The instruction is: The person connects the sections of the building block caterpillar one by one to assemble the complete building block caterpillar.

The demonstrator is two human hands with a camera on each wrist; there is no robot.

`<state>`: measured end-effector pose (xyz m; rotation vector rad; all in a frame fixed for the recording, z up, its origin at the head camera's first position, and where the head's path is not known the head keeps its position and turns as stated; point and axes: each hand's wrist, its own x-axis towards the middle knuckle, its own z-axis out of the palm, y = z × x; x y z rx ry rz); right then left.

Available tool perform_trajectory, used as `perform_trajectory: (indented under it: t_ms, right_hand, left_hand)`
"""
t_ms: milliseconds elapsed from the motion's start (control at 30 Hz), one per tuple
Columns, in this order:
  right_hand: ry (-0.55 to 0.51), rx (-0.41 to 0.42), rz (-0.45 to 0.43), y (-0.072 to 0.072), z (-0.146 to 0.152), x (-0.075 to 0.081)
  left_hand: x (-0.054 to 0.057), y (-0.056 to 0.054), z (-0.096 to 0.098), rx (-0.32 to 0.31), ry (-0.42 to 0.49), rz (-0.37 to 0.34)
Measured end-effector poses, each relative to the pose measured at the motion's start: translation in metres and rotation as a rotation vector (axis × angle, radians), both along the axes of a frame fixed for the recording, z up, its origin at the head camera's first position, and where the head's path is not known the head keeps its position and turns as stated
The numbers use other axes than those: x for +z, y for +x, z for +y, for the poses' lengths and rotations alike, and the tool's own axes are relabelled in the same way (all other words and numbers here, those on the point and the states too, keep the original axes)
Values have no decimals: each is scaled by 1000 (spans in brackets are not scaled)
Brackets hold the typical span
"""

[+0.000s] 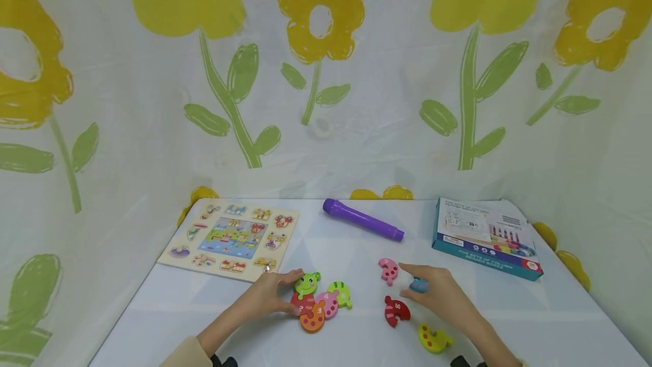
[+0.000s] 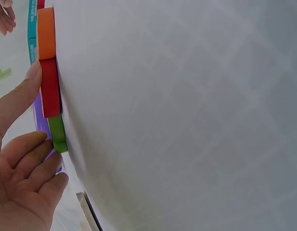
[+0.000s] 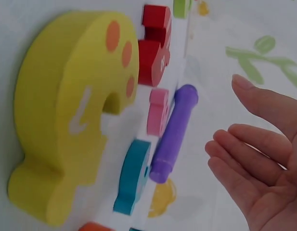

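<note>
My left hand (image 1: 265, 297) holds the side of a joined caterpillar puzzle, its thumb at the red piece (image 2: 50, 86) and its fingers by the green smiling head (image 1: 307, 284). An orange piece (image 1: 312, 320), a pink piece (image 1: 328, 303) and a green striped piece (image 1: 340, 293) continue the chain. My right hand (image 1: 442, 296) reaches over a blue piece (image 1: 419, 285), with its fingers apart and the piece lying on the table below them. Loose around it are a pink piece (image 1: 389, 271), a red piece (image 1: 396, 311) marked 8 and a yellow spotted piece (image 3: 76, 96) marked 7.
A wooden picture puzzle board (image 1: 185, 259) lies at the back left. Behind the loose pieces is a purple microphone-shaped toy (image 1: 363, 220). A teal-edged box (image 1: 486, 237) lies at the back right. Flower-printed cloth (image 1: 377, 146) hangs around the white table (image 1: 326, 350).
</note>
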<state>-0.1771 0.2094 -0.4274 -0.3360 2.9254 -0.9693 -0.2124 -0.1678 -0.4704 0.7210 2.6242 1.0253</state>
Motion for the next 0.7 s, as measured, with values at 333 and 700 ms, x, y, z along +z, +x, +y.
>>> perform_trajectory:
  t_ms: [333,700]
  right_hand:
    - [42,-52,42,0,25,-6]
    - [84,-36,-7,-13,41,-18]
  left_hand:
    - [0,0,0,7,-9,2]
    - [1,0,2,10,-30,2]
